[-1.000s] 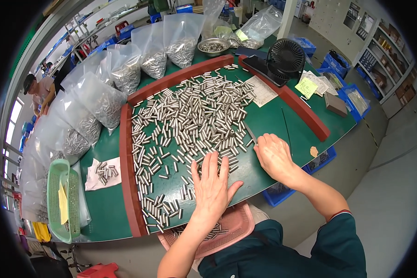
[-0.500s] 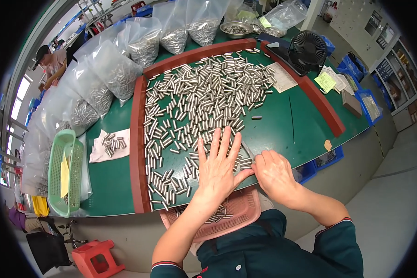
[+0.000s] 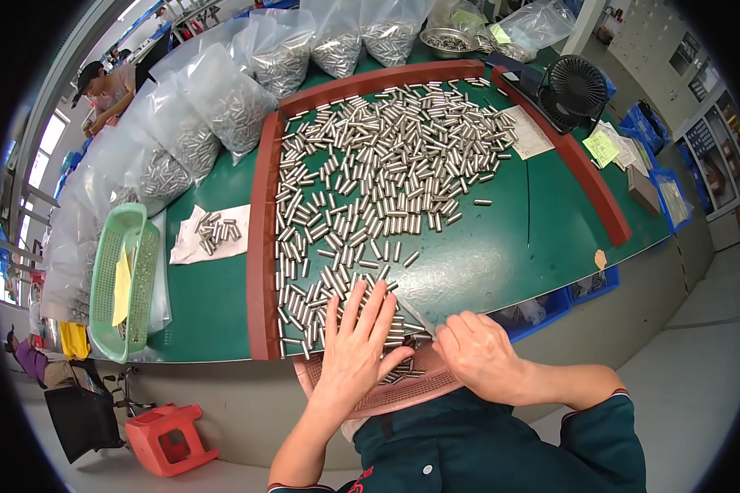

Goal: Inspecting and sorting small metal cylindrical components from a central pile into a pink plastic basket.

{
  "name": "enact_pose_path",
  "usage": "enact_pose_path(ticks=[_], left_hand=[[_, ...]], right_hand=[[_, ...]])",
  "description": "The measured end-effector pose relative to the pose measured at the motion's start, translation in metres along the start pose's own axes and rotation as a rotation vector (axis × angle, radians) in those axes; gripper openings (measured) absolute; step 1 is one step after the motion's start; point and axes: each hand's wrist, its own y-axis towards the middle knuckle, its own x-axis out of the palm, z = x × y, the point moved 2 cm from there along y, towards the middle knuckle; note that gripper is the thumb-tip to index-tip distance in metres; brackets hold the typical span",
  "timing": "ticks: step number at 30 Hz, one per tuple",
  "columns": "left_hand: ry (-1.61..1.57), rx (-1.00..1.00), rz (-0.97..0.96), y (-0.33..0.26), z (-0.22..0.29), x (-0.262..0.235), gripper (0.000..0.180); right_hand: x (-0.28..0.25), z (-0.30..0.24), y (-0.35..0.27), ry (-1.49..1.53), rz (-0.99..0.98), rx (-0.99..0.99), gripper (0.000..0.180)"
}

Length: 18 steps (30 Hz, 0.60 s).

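Small silvery metal pins (image 3: pixel 419 123) lie in a loose heap across the green table (image 3: pixel 485 263). Over the pins by the near edge, my left hand (image 3: pixel 355 337) lies palm down, its fingers stretched and slightly spread. My right hand (image 3: pixel 478 352) is closed round one end of a thin, flat, greyish strip (image 3: pixel 415 314), which slants away to the left along the pins; its exact kind is unclear. Below the edge, against my body, sits a pink plastic basket (image 3: pixel 386 403) with pins in it, partly covered by my hands.
Reddish-brown rails (image 3: pixel 263 246) border the work area. Clear bags of pins (image 3: pixel 230 107) line the far left, near a green basket (image 3: pixel 107 287) and a cloth with pins (image 3: pixel 185 245). A black fan (image 3: pixel 575 86) and a metal bowl (image 3: pixel 448 49) stand farther back.
Both hands have moved nearer to me, to the table's near edge, along with the strip. Pins around my fingers have shifted toward the basket. The whole view has tilted slightly.
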Motion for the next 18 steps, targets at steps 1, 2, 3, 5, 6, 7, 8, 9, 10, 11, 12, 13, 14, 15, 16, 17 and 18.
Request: enact_pose_path(ticks=[1, 2, 3, 5, 6, 7, 8, 9, 10, 11, 12, 13, 14, 15, 16, 17, 18], left_hand=[[0.003, 0.003, 0.016, -0.006, 0.0, 0.001, 0.071], [-0.021, 0.002, 0.051, -0.011, 0.001, 0.002, 0.067], [-0.034, 0.005, 0.078, -0.017, 0.0, 0.003, 0.065], [-0.084, 0.01, 0.133, -0.027, 0.001, 0.002, 0.057], [-0.101, 0.021, 0.14, -0.03, 0.002, 0.0, 0.055], [-0.119, 0.034, 0.148, -0.034, 0.002, -0.002, 0.054], [-0.146, 0.032, 0.155, -0.037, 0.001, -0.005, 0.05], [-0.147, 0.005, 0.164, -0.043, 0.001, -0.009, 0.051], [-0.117, -0.012, 0.212, -0.048, -0.004, -0.006, 0.054], [-0.069, -0.041, 0.256, -0.051, -0.008, -0.008, 0.058], [0.002, -0.095, 0.294, -0.052, -0.013, -0.007, 0.062], [0.013, -0.166, 0.305, -0.051, -0.016, -0.008, 0.068], [-0.009, -0.214, 0.317, -0.049, -0.02, -0.008, 0.073], [-0.016, -0.242, 0.293, -0.047, -0.024, -0.006, 0.081], [-0.018, -0.235, 0.301, -0.043, -0.023, -0.006, 0.081], [0.005, -0.296, 0.256, -0.039, -0.023, -0.006, 0.084], [0.029, -0.36, 0.211, -0.037, -0.023, -0.005, 0.088]], right_hand=[[0.001, -0.002, -0.002, 0.002, 0.0, -0.005, 0.016], [0.001, -0.003, -0.005, 0.015, 0.011, -0.03, 0.017], [0.001, -0.004, -0.006, 0.026, 0.023, -0.056, 0.017], [-0.009, -0.005, -0.011, 0.034, 0.003, -0.049, 0.014], [-0.018, -0.006, -0.012, 0.042, -0.019, -0.04, 0.01], [-0.029, -0.005, -0.013, 0.073, 0.025, -0.015, 0.012], [-0.038, 0.001, -0.013, 0.088, 0.044, -0.003, 0.014], [-0.045, 0.008, -0.013, 0.104, 0.064, 0.006, 0.015], [-0.051, 0.019, -0.009, 0.071, 0.168, 0.07, 0.012], [-0.053, 0.034, -0.004, 0.024, 0.216, 0.143, 0.012], [-0.055, 0.051, 0.001, -0.025, 0.262, 0.219, 0.013], [-0.055, 0.068, 0.004, -0.042, 0.329, 0.263, 0.014], [-0.052, 0.081, 0.007, -0.086, 0.336, 0.31, 0.014], [-0.049, 0.094, 0.006, -0.129, 0.344, 0.358, 0.014], [-0.044, 0.107, 0.006, -0.183, 0.351, 0.373, 0.014], [-0.04, 0.113, 0.008, -0.187, 0.355, 0.371, 0.014], [-0.036, 0.118, 0.01, -0.229, 0.338, 0.432, 0.015]])
